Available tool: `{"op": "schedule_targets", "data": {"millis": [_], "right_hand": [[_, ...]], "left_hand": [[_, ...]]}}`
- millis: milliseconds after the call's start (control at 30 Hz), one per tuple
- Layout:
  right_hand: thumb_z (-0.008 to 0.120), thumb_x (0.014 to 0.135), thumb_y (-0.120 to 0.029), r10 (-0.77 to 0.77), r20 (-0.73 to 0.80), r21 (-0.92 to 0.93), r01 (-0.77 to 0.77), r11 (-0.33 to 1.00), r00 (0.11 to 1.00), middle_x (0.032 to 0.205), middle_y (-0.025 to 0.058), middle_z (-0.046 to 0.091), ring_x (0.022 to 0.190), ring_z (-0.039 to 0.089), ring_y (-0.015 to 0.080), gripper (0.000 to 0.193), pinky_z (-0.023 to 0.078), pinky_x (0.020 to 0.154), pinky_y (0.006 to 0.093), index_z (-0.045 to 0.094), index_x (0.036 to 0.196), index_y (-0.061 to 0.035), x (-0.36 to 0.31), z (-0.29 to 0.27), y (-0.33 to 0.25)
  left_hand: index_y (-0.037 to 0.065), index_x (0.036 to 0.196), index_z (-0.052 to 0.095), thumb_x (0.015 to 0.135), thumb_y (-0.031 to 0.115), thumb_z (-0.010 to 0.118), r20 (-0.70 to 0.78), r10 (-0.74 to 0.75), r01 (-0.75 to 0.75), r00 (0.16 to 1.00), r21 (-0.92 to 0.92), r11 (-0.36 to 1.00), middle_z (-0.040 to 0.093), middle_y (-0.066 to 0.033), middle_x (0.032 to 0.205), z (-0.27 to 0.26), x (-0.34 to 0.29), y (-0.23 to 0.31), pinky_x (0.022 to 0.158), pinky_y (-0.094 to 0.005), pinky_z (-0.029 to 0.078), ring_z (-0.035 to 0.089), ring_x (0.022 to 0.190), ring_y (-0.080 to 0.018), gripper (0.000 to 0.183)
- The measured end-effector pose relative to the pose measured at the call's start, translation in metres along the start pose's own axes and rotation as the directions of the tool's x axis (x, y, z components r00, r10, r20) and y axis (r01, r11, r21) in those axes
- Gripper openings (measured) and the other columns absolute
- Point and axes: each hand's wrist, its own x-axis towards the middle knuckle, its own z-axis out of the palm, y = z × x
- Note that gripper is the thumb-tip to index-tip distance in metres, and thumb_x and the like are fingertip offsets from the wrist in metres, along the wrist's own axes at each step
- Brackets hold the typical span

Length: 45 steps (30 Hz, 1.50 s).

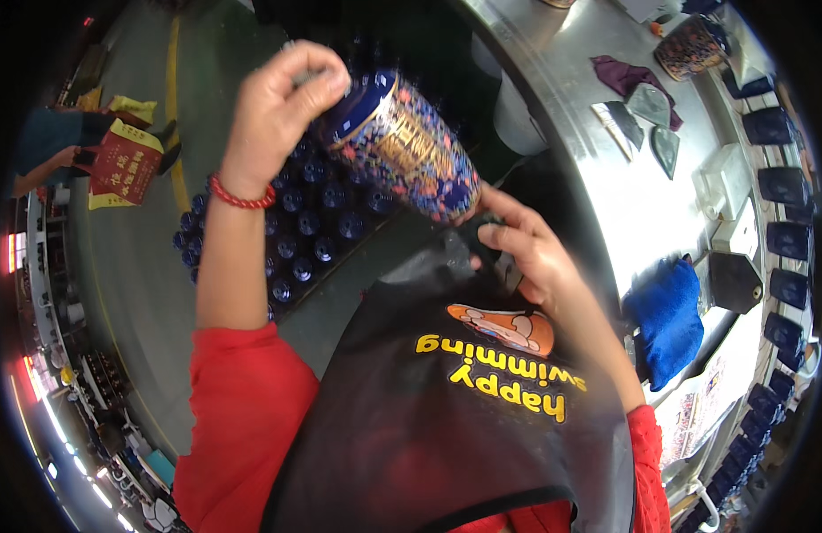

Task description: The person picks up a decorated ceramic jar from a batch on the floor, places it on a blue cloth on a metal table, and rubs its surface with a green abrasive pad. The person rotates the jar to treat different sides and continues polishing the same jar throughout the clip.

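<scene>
Two bare hands grip a patterned cylindrical jar (402,147), dark blue with a dense floral print and a gold-rimmed neck, held tilted in mid-air at about 12 o'clock in the view. The left hand (273,120), a red bead bracelet (240,197) on its wrist, has its fingers curled tight around the jar's neck end at 11 o'clock. The right hand (526,249) sits at the jar's base, toward 3 o'clock of centre, fingers bent and closed against the bottom edge and a dark item there that cannot be made out. Below the jar, at 9 o'clock of it, a cluster of dark blue jars (304,222) stands packed together on the grey floor (135,266). A black apron (446,409) with a cartoon print and red sleeves fill the 6 o'clock area. At 2 o'clock a curved steel worktable (598,142) carries a second patterned jar (691,46), a purple cloth (626,75) and grey shield-shaped pieces (646,107); a blue cushion (669,315) lies at 4 o'clock.
</scene>
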Motion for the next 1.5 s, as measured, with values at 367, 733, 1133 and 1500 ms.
{"op": "schedule_targets", "data": {"millis": [367,733,1133,1500], "right_hand": [[0.068,0.084,0.000,-0.752,0.084,-0.913,-0.252,-0.321,0.653,0.136,0.0125,0.054,0.127,0.050,0.0346,0.068,0.043,0.104,0.0483,0.049,0.148,-0.0090,0.007,-0.022,-0.070],[0.073,0.081,-0.001,-0.675,-0.048,-0.873,-0.360,-0.331,0.737,0.139,0.0108,0.052,0.130,0.047,0.0355,0.064,0.038,0.107,0.0484,0.056,0.142,-0.0065,0.029,-0.038,-0.069],[0.068,0.083,0.005,-0.639,-0.088,-0.896,-0.341,-0.284,0.764,0.134,0.0179,0.052,0.125,0.050,0.0401,0.052,0.042,0.106,0.0515,0.060,0.134,0.0027,0.035,-0.037,-0.071],[0.068,0.085,0.003,-0.623,-0.189,-0.891,-0.399,-0.215,0.759,0.123,0.0124,0.053,0.120,0.050,0.0362,0.044,0.041,0.104,0.0462,0.061,0.128,-0.0037,0.042,-0.034,-0.073]], "left_hand": [[0.006,0.090,0.062,0.089,0.026,0.070,-0.095,0.180,-0.070,0.979,0.675,0.735,0.065,-0.0165,0.082,-0.011,0.064,-0.101,0.067,-0.0456,0.051,0.064,0.076,-0.0391,0.021],[0.007,0.109,0.068,0.096,0.038,0.065,-0.143,-0.134,0.195,0.981,0.761,0.619,0.073,-0.0206,0.098,0.074,0.064,-0.333,0.075,-0.0455,0.059,0.072,0.086,-0.0382,0.034],[0.004,0.106,0.062,0.096,0.035,0.065,-0.086,-0.433,0.354,0.897,0.727,0.589,0.070,-0.0252,0.101,0.141,0.048,-0.438,0.075,-0.0486,0.059,0.071,0.086,-0.0419,0.033],[0.006,0.115,0.058,0.097,0.039,0.061,-0.089,-0.632,0.499,0.770,0.701,0.510,0.068,-0.0280,0.115,0.190,0.022,-0.503,0.084,-0.0482,0.058,0.071,0.099,-0.0413,0.038]]}}
